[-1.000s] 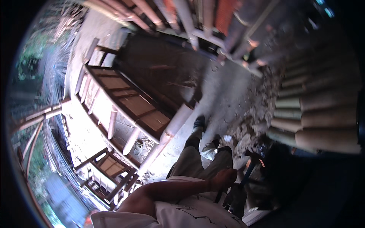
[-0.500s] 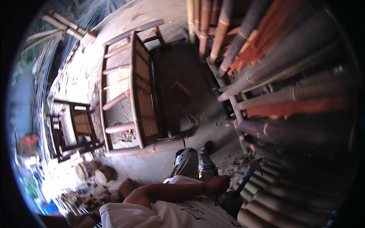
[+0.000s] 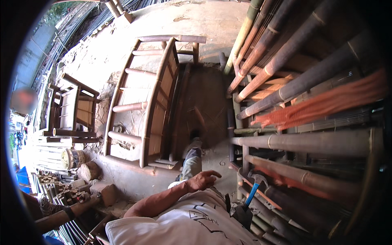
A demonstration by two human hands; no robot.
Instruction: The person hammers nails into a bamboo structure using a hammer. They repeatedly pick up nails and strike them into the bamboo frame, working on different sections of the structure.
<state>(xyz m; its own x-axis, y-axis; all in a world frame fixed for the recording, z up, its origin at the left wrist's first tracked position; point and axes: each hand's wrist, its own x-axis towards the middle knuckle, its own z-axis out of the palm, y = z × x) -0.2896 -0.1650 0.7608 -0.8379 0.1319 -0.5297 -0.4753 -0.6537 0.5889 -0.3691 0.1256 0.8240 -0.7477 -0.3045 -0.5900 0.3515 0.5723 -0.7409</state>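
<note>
Left hand (image 3: 204, 180) — loosely curled, near shirt (image 3: 183, 222)

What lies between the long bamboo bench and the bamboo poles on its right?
In the head view: a dark patch of floor, a brownish scrap and the person's leg.

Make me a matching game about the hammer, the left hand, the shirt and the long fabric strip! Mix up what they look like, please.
Things:
1. Claw hammer
2. Left hand
3. T-shirt
4. Long fabric strip

Looks:
A. White with dark lines
B. Orange-red
C. Blue shaft
D. Empty, fingers bent

Right pairs: 1-C, 2-D, 3-A, 4-B
</note>
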